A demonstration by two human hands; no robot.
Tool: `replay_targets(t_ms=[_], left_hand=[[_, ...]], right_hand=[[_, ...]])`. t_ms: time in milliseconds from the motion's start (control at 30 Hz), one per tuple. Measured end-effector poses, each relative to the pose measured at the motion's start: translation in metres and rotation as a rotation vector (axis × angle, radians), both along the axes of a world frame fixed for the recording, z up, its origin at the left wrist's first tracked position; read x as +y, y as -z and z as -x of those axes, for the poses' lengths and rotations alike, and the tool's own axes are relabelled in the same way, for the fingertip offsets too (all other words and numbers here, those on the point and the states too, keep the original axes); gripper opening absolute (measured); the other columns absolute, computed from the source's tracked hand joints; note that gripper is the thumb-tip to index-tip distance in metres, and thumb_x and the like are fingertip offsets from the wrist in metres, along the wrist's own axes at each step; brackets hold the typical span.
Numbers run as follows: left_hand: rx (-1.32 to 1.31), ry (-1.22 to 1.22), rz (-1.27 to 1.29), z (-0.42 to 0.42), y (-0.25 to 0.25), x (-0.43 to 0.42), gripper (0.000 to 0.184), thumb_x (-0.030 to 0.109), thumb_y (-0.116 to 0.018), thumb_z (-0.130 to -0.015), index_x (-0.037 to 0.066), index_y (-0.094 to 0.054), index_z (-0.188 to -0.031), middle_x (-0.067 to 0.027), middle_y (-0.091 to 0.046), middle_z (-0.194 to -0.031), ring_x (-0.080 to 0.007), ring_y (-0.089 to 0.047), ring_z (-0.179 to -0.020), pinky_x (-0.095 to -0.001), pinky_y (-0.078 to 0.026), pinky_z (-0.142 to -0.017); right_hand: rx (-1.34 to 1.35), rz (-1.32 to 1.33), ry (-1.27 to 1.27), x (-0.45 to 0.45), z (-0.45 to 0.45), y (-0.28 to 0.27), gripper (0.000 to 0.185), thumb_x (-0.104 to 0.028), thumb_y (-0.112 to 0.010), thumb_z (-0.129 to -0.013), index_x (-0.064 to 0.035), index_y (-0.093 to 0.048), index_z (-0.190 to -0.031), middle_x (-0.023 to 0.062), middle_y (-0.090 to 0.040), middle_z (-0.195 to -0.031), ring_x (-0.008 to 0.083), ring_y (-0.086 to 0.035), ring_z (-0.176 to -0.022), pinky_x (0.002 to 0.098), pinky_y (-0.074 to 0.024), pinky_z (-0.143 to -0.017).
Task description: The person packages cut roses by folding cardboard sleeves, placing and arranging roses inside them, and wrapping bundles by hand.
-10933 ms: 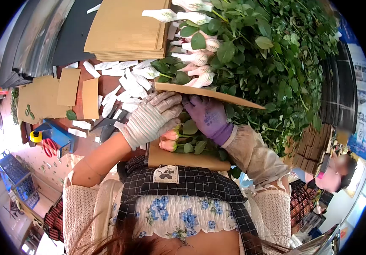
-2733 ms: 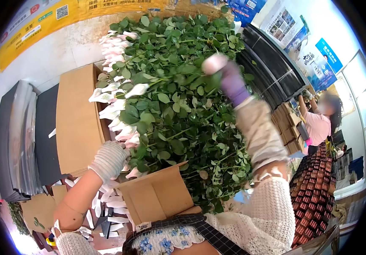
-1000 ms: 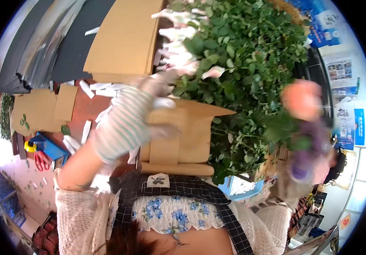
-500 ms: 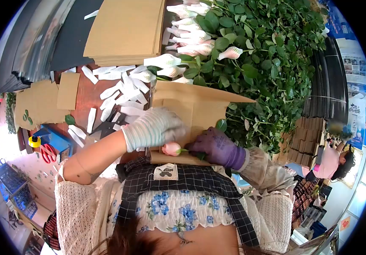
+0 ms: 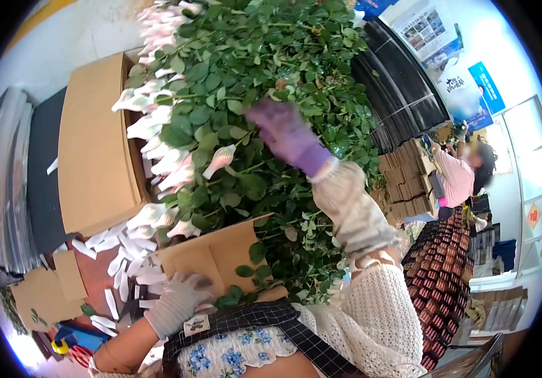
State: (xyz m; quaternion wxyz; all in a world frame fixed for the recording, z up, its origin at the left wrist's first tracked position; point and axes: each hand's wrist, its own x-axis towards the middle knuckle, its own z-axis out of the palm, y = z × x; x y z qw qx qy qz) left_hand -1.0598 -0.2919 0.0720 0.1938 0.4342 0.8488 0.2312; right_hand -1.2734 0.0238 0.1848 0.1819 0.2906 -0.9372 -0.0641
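My left hand [image 5: 179, 303], in a pale striped glove, lies low on a folded sheet of brown corrugated cardboard [image 5: 189, 258]. Its fingers are curled in, and what they hold is hidden. Green rose leaves [image 5: 245, 283] lie on the sheet just right of it; no flower head shows there. My right hand [image 5: 283, 135], in a purple glove, is stretched far forward over a heap of leafy rose stems [image 5: 308, 60]. Motion blurs it, but the fingers look extended with nothing visible in them. A rose bud in a white foam net [image 5: 219, 160] sits left of it.
Several netted buds [image 5: 151, 129] line the heap's left side. Loose white foam nets [image 5: 123, 268] litter the red table beside a stack of cardboard [image 5: 97, 145]. Bundled black sleeves [image 5: 400, 75] stand at right. Another person in pink [image 5: 456, 176] works beyond.
My right hand has left the cardboard and reached forward over the rose heap. The pink rose on the sheet is out of sight. My left hand has lowered onto the sheet; the view has turned right.
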Motion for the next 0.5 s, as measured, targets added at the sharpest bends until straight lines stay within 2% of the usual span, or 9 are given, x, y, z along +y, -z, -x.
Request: replay_targets(t_ms=[100,200,233,300,367,400,433,467,500], left_hand=[[0.008,-0.001,-0.016,0.004,-0.007,0.000,0.019,0.042,-0.065,-0.078,0.029,-0.069,-0.092,-0.0023,-0.057,-0.124,-0.0331,-0.047,-0.115,-0.0473,-0.039,-0.093],[0.010,-0.002,-0.031,0.001,-0.006,-0.001,0.020,0.041,-0.066,-0.077,0.028,-0.069,-0.092,-0.0032,-0.057,-0.123,-0.0335,-0.048,-0.114,-0.0471,-0.039,-0.094],[0.016,-0.005,-0.051,0.001,-0.005,-0.001,0.020,0.040,-0.067,-0.077,0.028,-0.069,-0.093,-0.0036,-0.057,-0.122,-0.0335,-0.048,-0.114,-0.0472,-0.040,-0.094],[0.045,-0.025,-0.087,-0.003,-0.001,-0.003,0.021,0.039,-0.068,-0.076,0.026,-0.069,-0.093,-0.0045,-0.057,-0.120,-0.0337,-0.048,-0.113,-0.0473,-0.040,-0.093],[0.089,-0.067,-0.127,-0.008,0.005,-0.001,0.023,0.037,-0.070,-0.074,0.023,-0.069,-0.093,-0.0055,-0.057,-0.118,-0.0340,-0.049,-0.112,-0.0473,-0.041,-0.093],[0.079,-0.087,-0.152,-0.008,-0.002,-0.001,0.026,0.034,-0.073,-0.072,0.020,-0.070,-0.094,-0.0074,-0.058,-0.114,-0.0346,-0.050,-0.110,-0.0477,-0.041,-0.092],[0.060,-0.080,-0.152,-0.010,-0.006,-0.001,0.025,0.033,-0.073,-0.072,0.020,-0.070,-0.092,-0.0079,-0.059,-0.113,-0.0347,-0.050,-0.109,-0.0476,-0.041,-0.092],[0.040,-0.069,-0.150,-0.011,-0.010,-0.002,0.024,0.032,-0.074,-0.071,0.020,-0.070,-0.091,-0.0083,-0.059,-0.112,-0.0349,-0.050,-0.109,-0.0476,-0.041,-0.092],[0.025,-0.059,-0.147,-0.010,-0.012,-0.002,0.023,0.031,-0.074,-0.071,0.020,-0.070,-0.090,-0.0088,-0.059,-0.111,-0.0350,-0.050,-0.109,-0.0475,-0.041,-0.092]], right_hand=[[-0.181,-0.190,-0.066,0.032,0.012,0.041,0.036,-0.009,-0.059,-0.078,-0.0160,-0.061,-0.114,0.0077,-0.064,-0.100,0.0265,-0.056,-0.106,0.0438,-0.0434,-0.092],[-0.050,-0.203,0.088,0.045,-0.008,-0.012,0.026,-0.010,-0.062,-0.076,-0.0173,-0.068,-0.100,0.0036,-0.063,-0.093,0.0223,-0.057,-0.094,0.0390,-0.0484,-0.084],[0.196,-0.074,-0.032,0.075,0.001,-0.032,0.035,-0.003,-0.065,-0.073,-0.0206,-0.066,-0.104,0.0044,-0.061,-0.084,0.0216,-0.056,-0.084,0.0363,-0.0498,-0.076],[0.557,0.114,0.107,0.134,-0.004,-0.094,0.023,-0.009,-0.063,-0.082,-0.0122,-0.066,-0.105,0.0062,-0.065,-0.088,0.0200,-0.060,-0.080,0.0327,-0.0501,-0.072],[0.936,0.354,0.264,0.176,-0.021,-0.167,0.019,-0.015,-0.061,-0.090,-0.0038,-0.066,-0.105,0.0080,-0.069,-0.093,0.0183,-0.063,-0.076,0.0290,-0.0504,-0.068],[1.113,0.356,0.172,0.181,-0.032,-0.201,0.021,-0.014,-0.061,-0.090,-0.0033,-0.067,-0.107,0.0075,-0.069,-0.090,0.0181,-0.063,-0.073,0.0291,-0.0489,-0.069],[1.127,0.540,0.077,0.168,-0.043,-0.219,0.020,-0.013,-0.059,-0.091,-0.0016,-0.067,-0.106,0.0081,-0.070,-0.095,0.0160,-0.064,-0.078,0.0274,-0.0495,-0.072],[0.952,0.783,0.008,0.161,-0.055,-0.231,0.024,-0.013,-0.059,-0.091,0.0007,-0.064,-0.110,0.0104,-0.068,-0.106,0.0170,-0.065,-0.088,0.0302,-0.0526,-0.075],[0.712,1.036,-0.263,0.134,-0.067,-0.231,0.031,-0.012,-0.059,-0.090,0.0017,-0.059,-0.117,0.0124,-0.065,-0.114,0.0213,-0.065,-0.094,0.0371,-0.0562,-0.076]])
